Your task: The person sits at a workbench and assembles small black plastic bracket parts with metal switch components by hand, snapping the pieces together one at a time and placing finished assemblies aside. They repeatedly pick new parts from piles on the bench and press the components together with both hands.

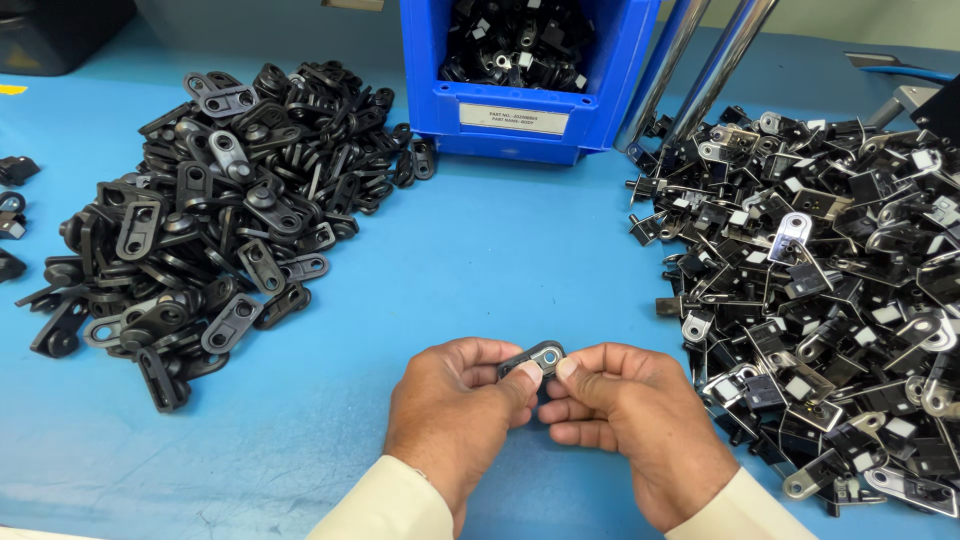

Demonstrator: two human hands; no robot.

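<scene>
My left hand (455,410) and my right hand (630,420) meet low in the middle of the head view, over the blue table (480,270). Both pinch one small black flat part with a round hole (540,357) between thumbs and forefingers. Its far end shows above my fingertips; the rest is hidden between my fingers. A heap of black oval-eyed plastic parts (220,210) lies to the left. A heap of black and silver metal parts (840,290) lies to the right, close to my right hand.
A blue bin (530,95) with a white label, holding more black parts, stands at the back centre. Two shiny metal tubes (700,70) slant up beside it. A few stray black parts (12,215) lie at the left edge. A dark box (60,30) sits at the back left.
</scene>
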